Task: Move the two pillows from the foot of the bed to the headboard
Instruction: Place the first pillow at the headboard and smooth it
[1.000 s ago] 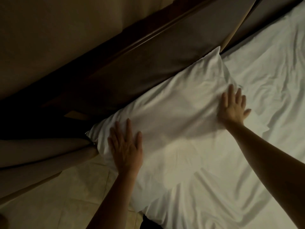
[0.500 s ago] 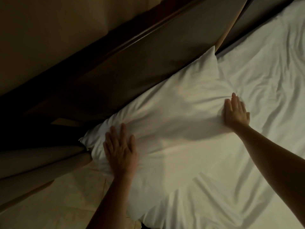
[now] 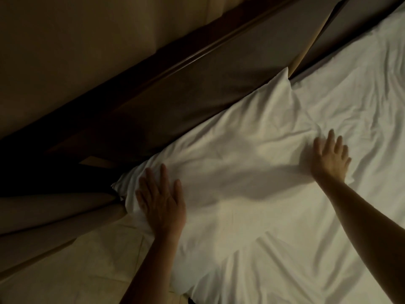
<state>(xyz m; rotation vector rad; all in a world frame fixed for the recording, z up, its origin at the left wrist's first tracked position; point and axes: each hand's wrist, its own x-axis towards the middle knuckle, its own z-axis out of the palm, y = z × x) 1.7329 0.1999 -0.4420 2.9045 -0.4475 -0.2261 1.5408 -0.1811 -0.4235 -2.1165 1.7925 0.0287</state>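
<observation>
One white pillow [image 3: 236, 154] lies flat on the bed, its long edge pressed against the dark padded headboard [image 3: 197, 95]. My left hand [image 3: 161, 202] rests flat, fingers spread, on the pillow's near-left corner at the bed's edge. My right hand [image 3: 331, 156] lies flat with fingers apart on the pillow's right end, slightly blurred. Neither hand grips the fabric. A second pillow is not in view.
Wrinkled white sheet [image 3: 328, 249] covers the bed to the right and front. Beige tiled floor [image 3: 72, 270] lies at lower left. A pale rounded furniture piece [image 3: 54, 205] sits beside the bed's corner. The beige wall [image 3: 87, 40] rises behind the headboard.
The pillow has been pushed closer to the headboard and flattened. My left hand slid toward the pillow's left corner; my right hand opened its fingers again on the right end.
</observation>
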